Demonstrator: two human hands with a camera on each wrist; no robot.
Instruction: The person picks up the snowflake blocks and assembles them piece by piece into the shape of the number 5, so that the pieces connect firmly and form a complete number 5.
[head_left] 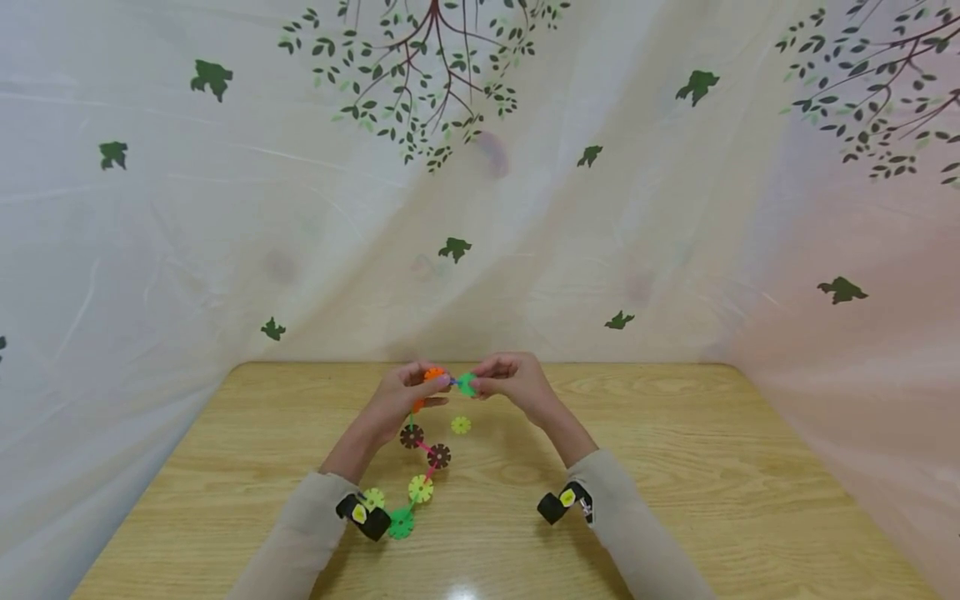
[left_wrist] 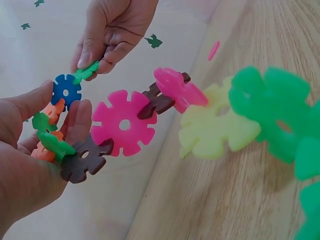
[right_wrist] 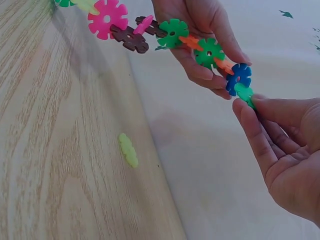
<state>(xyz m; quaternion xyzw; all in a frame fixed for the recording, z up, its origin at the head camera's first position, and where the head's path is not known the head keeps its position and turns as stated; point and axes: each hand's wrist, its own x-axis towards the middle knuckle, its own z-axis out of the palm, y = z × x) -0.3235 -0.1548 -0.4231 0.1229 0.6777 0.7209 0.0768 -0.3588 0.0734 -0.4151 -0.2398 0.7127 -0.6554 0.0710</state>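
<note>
My left hand (head_left: 392, 402) pinches a blue notched disc (left_wrist: 70, 101) between thumb and fingers, at the end of a chain of interlocked plastic flower discs. A bright green disc (left_wrist: 87, 72) is slotted onto the blue one, and the thumb and fingers of my right hand (head_left: 522, 388) pinch it. Orange discs (head_left: 435, 374) and green discs (right_wrist: 209, 46) pass by the left palm. From there the chain hangs toward the table through brown discs (head_left: 412, 443), a pink disc (left_wrist: 106, 122), a yellow disc (head_left: 421, 494) and a green disc (head_left: 401, 528).
A loose yellow disc (right_wrist: 128, 150) lies flat on the wooden table (head_left: 675, 467), below the hands. In the left wrist view, a small pink piece (left_wrist: 214, 50) sits near the table edge. Behind the table hangs a pale curtain (head_left: 360, 217) with leaf prints. Both wrists wear black cameras.
</note>
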